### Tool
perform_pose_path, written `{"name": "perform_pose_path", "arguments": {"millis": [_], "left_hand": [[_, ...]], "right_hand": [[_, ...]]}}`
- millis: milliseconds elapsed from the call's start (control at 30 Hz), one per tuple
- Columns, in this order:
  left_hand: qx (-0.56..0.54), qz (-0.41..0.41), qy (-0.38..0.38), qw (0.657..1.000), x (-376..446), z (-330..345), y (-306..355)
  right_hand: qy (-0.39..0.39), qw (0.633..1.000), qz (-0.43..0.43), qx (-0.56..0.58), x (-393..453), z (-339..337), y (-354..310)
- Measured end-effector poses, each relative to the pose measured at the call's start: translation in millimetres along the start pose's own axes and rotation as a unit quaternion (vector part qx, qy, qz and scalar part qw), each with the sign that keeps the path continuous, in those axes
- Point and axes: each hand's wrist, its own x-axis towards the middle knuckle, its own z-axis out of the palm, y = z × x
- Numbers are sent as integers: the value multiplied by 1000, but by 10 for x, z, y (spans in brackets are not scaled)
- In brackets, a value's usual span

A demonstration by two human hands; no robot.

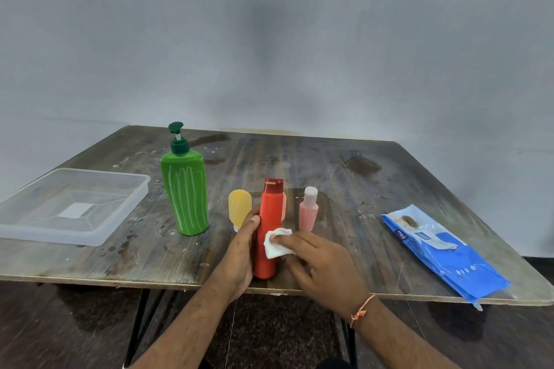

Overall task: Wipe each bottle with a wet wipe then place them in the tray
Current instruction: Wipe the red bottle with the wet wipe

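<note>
I have two hands on one red bottle (267,231), which stands upright just inside the near edge of the table (344,177). My left hand (239,252) is wrapped around the bottle's left side, fingers curled to its back and thumb up along the front, so it is gripping the bottle. My right hand (317,260) pinches one folded white wipe (277,244) and presses it flat against the bottle's lower front; a thin orange thread (361,310) circles that wrist. I count four bottles in all. Just behind the red bottle, on its left, stands a small yellow bottle (239,210), cap down, partly hidden by my left fingers; just behind on its right stands a small pink bottle (308,213) with a pale cap. Further left of the red bottle and a little farther back rises the tall green pump bottle (185,189), the largest of the four, clear of the others. Well to the left of the red bottle, near the table's left edge, lies one clear plastic tray (129,207) with no bottle in it; open tabletop separates it from the green bottle. Well to the right of the red bottle one blue pack of wipes (443,252) lies flat, its near end reaching the table's front edge. Beyond the bottles the tabletop runs bare to its far edge against a grey wall (269,39).
</note>
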Motion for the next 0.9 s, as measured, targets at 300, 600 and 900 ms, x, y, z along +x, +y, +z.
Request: {"name": "perform_pose_path", "arguments": {"millis": [300,600,900], "left_hand": [[27,12,11,1000,8,-7,-1],[-65,-42,42,996,-2,13,57],[-124,-94,22,988,50,-64,31]], "right_hand": [[29,992,113,56,-113,60,-88],[31,995,90,30,-138,181,-61],[-43,990,-100,-84,-269,183,-78]]}}
